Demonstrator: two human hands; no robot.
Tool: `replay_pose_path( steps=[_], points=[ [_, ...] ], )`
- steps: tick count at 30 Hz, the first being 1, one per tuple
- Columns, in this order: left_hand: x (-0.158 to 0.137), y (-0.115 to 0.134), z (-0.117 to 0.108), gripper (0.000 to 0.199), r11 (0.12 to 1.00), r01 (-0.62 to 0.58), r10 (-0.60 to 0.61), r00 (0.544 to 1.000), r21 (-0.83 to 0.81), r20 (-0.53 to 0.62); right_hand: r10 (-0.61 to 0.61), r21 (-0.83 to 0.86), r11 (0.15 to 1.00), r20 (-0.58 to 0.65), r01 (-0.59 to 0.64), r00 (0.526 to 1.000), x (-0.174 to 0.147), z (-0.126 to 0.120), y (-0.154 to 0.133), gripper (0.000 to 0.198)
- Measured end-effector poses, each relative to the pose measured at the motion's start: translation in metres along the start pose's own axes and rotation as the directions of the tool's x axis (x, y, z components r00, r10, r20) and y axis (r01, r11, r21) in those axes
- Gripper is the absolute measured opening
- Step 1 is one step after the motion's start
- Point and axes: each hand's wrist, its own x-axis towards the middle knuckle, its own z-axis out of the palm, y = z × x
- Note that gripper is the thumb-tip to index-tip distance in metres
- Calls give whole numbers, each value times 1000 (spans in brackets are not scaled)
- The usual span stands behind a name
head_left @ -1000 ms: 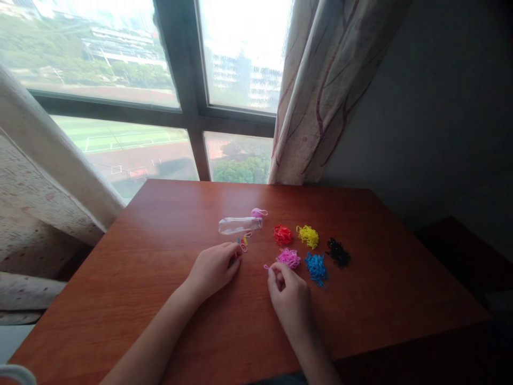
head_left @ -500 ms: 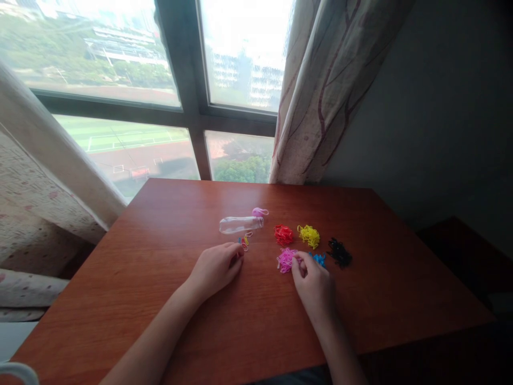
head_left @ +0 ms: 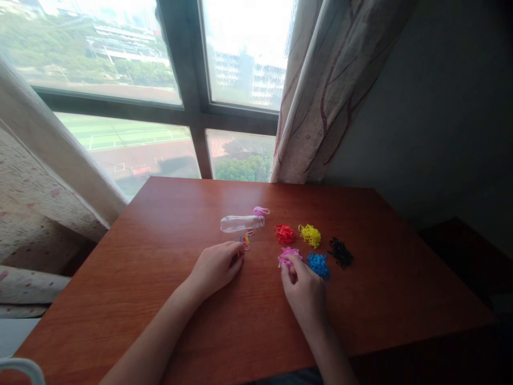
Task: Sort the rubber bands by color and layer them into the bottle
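Loose rubber bands lie in small heaps by colour. My right hand (head_left: 304, 286) is closed in a pinch, with its fingertips at the near edge of the pink rubber bands (head_left: 289, 254). Whatever sits between thumb and finger is too small to make out. Just right of that hand are the blue rubber bands (head_left: 318, 264). My left hand (head_left: 217, 267) rests on the table with its fingers curled and closed, fingertips touching or beside a few mixed-colour bands (head_left: 245, 240). Its grip is hidden from me.
Behind the pink heap are red rubber bands (head_left: 285, 234) and yellow rubber bands (head_left: 310, 236), with black rubber bands (head_left: 340, 252) farther right. A clear plastic tube (head_left: 240, 223) lies beyond my left hand, near a pink looped piece (head_left: 261, 211). The wooden table (head_left: 192, 203) meets a window.
My right hand has moved left, off the blue rubber bands and in front of the pink heap; more of the blue heap shows. My left hand has stayed put.
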Motion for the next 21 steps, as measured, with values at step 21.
replay_pose_path(
  steps=[21],
  points=[
    [6,2,-2,18,970,225,-212,968,92,-133,-134,117,988,299,103,945,-7,23,-31,16]
  ],
)
